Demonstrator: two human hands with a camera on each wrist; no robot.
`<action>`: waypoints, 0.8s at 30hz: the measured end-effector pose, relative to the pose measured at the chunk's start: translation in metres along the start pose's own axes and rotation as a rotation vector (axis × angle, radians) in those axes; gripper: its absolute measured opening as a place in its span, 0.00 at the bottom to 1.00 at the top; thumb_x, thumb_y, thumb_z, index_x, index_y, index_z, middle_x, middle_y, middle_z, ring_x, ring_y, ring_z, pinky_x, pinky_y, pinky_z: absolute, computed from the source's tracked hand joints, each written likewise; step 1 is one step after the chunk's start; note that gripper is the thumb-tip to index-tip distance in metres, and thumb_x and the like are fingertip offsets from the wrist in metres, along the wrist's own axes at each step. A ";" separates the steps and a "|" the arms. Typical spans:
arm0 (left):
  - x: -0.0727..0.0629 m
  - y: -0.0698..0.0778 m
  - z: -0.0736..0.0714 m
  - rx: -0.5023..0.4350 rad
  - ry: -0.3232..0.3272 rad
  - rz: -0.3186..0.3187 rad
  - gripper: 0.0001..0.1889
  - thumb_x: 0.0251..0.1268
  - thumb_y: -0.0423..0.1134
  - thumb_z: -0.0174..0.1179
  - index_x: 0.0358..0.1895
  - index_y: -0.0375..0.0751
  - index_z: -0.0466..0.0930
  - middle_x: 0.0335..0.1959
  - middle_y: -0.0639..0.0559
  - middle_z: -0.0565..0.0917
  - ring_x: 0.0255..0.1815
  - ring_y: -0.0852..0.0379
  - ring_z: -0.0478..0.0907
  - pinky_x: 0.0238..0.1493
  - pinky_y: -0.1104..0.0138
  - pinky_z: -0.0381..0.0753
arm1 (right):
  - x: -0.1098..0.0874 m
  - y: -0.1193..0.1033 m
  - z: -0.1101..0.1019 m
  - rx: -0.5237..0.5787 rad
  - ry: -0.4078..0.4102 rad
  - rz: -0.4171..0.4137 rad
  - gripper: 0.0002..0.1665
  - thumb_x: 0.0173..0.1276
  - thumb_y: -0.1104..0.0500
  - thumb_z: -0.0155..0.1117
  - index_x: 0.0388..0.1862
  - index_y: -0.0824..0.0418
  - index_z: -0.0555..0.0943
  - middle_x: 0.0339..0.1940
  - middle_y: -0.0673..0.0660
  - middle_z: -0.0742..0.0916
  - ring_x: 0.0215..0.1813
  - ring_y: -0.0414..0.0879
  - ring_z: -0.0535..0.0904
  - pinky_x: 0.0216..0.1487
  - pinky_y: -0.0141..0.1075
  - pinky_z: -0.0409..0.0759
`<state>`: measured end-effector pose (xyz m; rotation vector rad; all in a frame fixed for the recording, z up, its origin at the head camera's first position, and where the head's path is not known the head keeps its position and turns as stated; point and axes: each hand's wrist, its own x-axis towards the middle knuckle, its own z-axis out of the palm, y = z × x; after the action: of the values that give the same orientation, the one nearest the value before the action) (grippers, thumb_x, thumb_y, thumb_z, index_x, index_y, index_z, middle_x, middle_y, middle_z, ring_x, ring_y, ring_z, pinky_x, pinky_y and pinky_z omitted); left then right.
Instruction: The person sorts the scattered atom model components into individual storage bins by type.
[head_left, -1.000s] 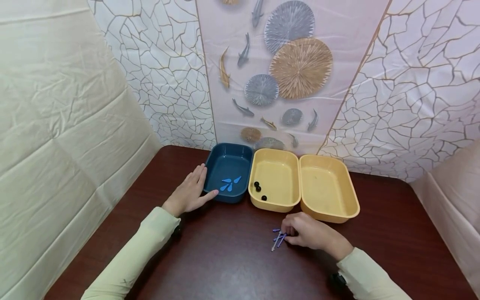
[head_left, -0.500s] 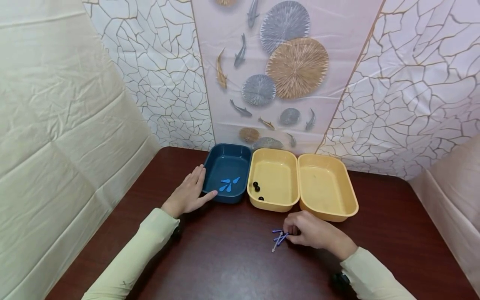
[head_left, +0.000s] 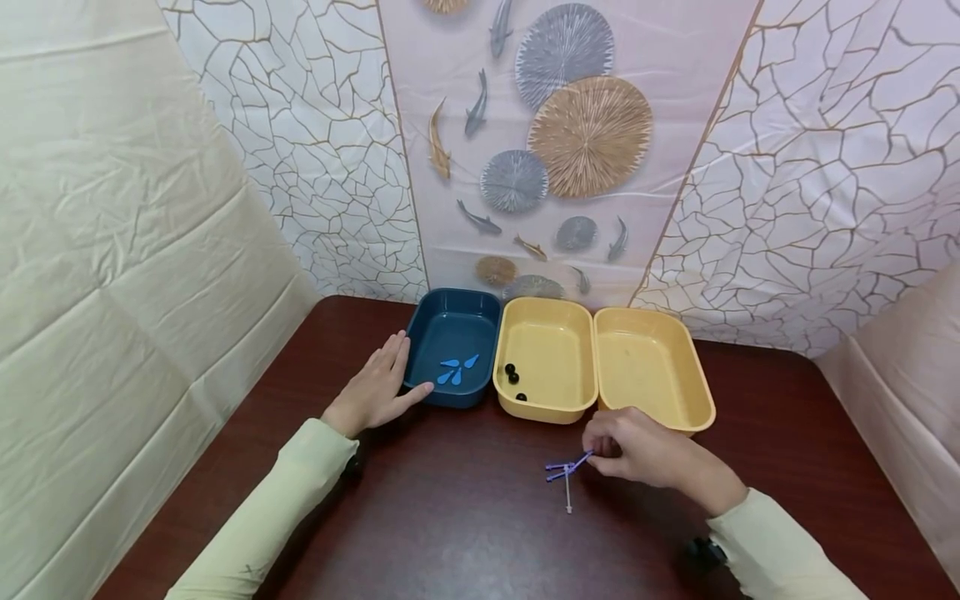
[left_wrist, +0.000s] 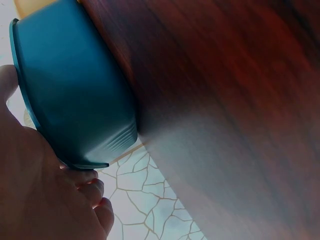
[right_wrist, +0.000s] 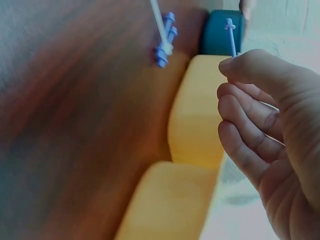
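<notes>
My right hand (head_left: 637, 450) pinches one end of a thin purple plastic stick (right_wrist: 231, 37) with small collars near its tip, between thumb and forefinger, above the table. Beneath it, in the head view, lie more purple sticks (head_left: 557, 477) and a whitish stick (head_left: 568, 493), crossing one another. My left hand (head_left: 375, 387) rests along the left rim of a dark blue tray (head_left: 459, 400), its fingers straight and the thumb on the front rim. Several flat blue teardrop pieces (head_left: 457, 377) lie in that tray. The left wrist view shows the tray's outer wall (left_wrist: 75, 85) beside the hand.
Right of the blue tray stands a yellow tray (head_left: 547, 414) holding three black balls (head_left: 513, 378). A second yellow tray (head_left: 697, 375) adjoins it, just behind my right hand. All three stand on a dark wooden table (head_left: 420, 517), with a patterned cloth (head_left: 600, 225) behind.
My right hand has risen and moved right and back, drawing a purple stick off the small heap. The whitish stick has swung round to point towards me. My left hand stays on the blue tray.
</notes>
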<state>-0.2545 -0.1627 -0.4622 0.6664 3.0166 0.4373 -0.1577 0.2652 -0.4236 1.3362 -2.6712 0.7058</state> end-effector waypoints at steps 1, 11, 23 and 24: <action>0.000 0.000 0.000 -0.001 0.001 0.001 0.54 0.77 0.70 0.47 0.86 0.30 0.41 0.89 0.36 0.44 0.90 0.37 0.44 0.88 0.43 0.50 | 0.000 0.000 -0.004 -0.005 0.010 -0.010 0.13 0.58 0.69 0.78 0.31 0.53 0.84 0.28 0.44 0.83 0.30 0.32 0.78 0.29 0.27 0.81; 0.000 0.001 -0.001 0.011 -0.009 -0.008 0.54 0.77 0.70 0.46 0.86 0.31 0.41 0.89 0.36 0.44 0.90 0.37 0.44 0.88 0.44 0.49 | -0.004 0.010 -0.044 -0.081 0.069 0.018 0.15 0.56 0.70 0.78 0.32 0.51 0.85 0.30 0.40 0.86 0.32 0.32 0.81 0.31 0.29 0.83; 0.000 0.000 -0.001 0.014 -0.009 -0.008 0.54 0.77 0.71 0.46 0.86 0.32 0.40 0.89 0.37 0.44 0.90 0.37 0.44 0.88 0.44 0.50 | -0.007 0.026 -0.073 -0.117 0.094 0.197 0.14 0.57 0.68 0.80 0.31 0.51 0.86 0.29 0.38 0.85 0.32 0.30 0.81 0.33 0.31 0.86; 0.000 0.000 -0.001 0.014 -0.008 -0.007 0.54 0.77 0.71 0.46 0.86 0.31 0.41 0.89 0.37 0.44 0.90 0.37 0.45 0.88 0.44 0.50 | -0.007 0.028 -0.074 -0.128 0.104 0.201 0.14 0.57 0.68 0.81 0.30 0.50 0.86 0.29 0.38 0.85 0.32 0.29 0.81 0.33 0.32 0.86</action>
<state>-0.2550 -0.1630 -0.4610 0.6564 3.0165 0.4124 -0.1854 0.3167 -0.3699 0.9834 -2.7393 0.5912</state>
